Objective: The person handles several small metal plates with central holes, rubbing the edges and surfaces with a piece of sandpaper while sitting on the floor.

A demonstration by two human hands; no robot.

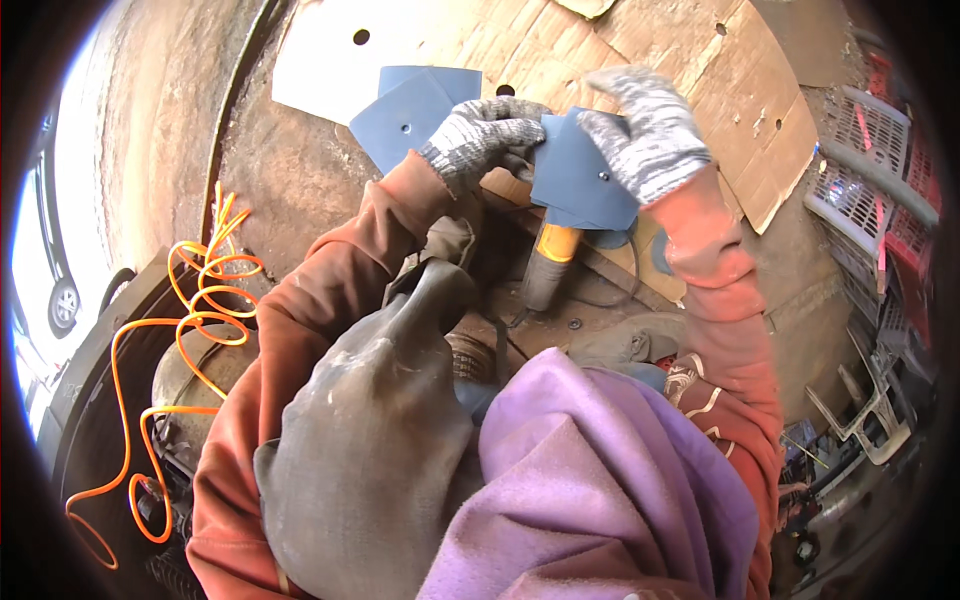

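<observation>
My left hand [487,138], in a grey-and-white knitted glove, has its fingers curled at the left edge of a blue sheet [575,165] that looks like sandpaper. This sheet lies over others, with a small metal stud showing near its right side. Beneath the stack is a power tool with a yellow and black body [551,265]; its head is covered. My right hand [655,135], gloved alike, is at the stack's right side, fingers stretched out and thumb near the upper corner. To the left, more blue sheets [405,128], one with a centre hole, lie on cardboard.
Flattened cardboard [745,120] with holes covers the ground ahead. A coiled orange hose [200,300] runs down the left side. At right are a plastic crate [860,160] and a grey bracket-like piece [870,410]. A dark cable [625,295] loops beside the tool.
</observation>
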